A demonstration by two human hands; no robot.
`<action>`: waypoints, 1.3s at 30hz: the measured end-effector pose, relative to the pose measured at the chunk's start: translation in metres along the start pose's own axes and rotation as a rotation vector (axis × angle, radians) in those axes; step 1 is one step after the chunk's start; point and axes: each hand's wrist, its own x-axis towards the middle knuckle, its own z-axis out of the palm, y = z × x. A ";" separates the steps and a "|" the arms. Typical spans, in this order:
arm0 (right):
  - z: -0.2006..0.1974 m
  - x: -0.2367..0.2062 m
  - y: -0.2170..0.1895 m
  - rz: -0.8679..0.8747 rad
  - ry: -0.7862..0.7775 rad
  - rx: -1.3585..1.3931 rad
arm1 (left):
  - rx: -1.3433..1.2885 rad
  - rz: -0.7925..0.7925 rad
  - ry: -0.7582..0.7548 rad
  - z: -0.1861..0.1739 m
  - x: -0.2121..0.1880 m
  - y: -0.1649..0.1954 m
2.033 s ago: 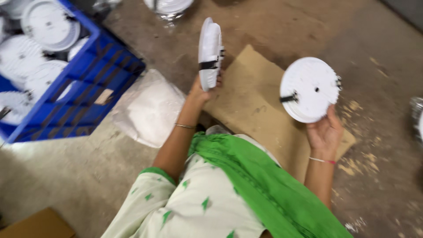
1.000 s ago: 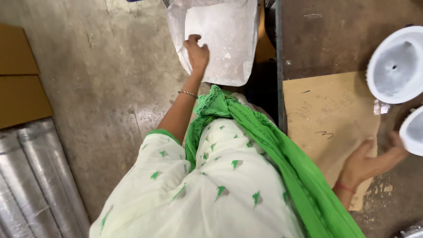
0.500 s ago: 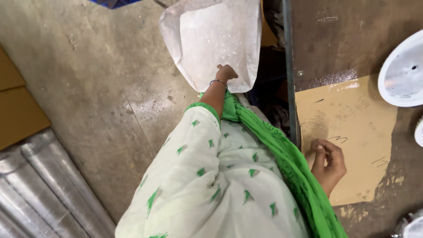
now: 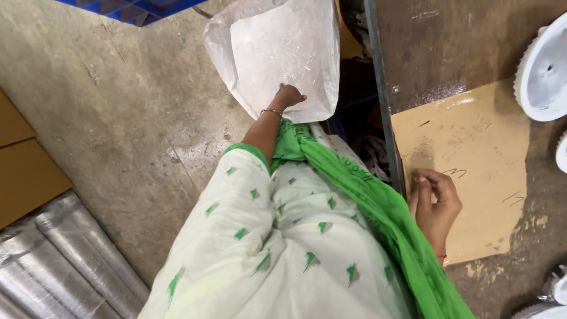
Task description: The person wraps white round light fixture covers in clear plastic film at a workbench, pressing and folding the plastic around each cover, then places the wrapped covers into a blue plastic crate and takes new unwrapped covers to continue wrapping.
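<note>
The left hand's fingers (image 4: 293,94) are curled together on the lower edge of a white plastic sack (image 4: 277,53), pinching the woven film near its bottom right corner; the sack runs up and away from them, its long axis pointing toward the top of the view, its mouth end lying on the concrete floor (image 4: 118,118) just below a blue crate (image 4: 142,6). The left hand (image 4: 287,96) is plainly the one on the sack — its arm reaches straight out from the green-edged sleeve, wrist bangle showing, elbow nearly straight. The right hand (image 4: 436,204) is well apart from the sack, on the other side of the metal edge of the counter (image 4: 449,53); it rests on a sheet of brown cardboard (image 4: 478,147) there, fingers bunched close together and bent — whether they pinch anything small cannot be told. Two white round ribbed discs (image 4: 543,77) lie on the counter beyond the cardboard, at the right border of the view. To the person's left, flat cardboard pieces (image 4: 23,165) and silvery foil rolls (image 4: 65,260) lie on the floor.
</note>
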 end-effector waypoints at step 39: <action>-0.016 0.034 -0.077 -0.450 -0.069 0.573 | -1.321 0.577 0.776 -0.124 -0.237 0.194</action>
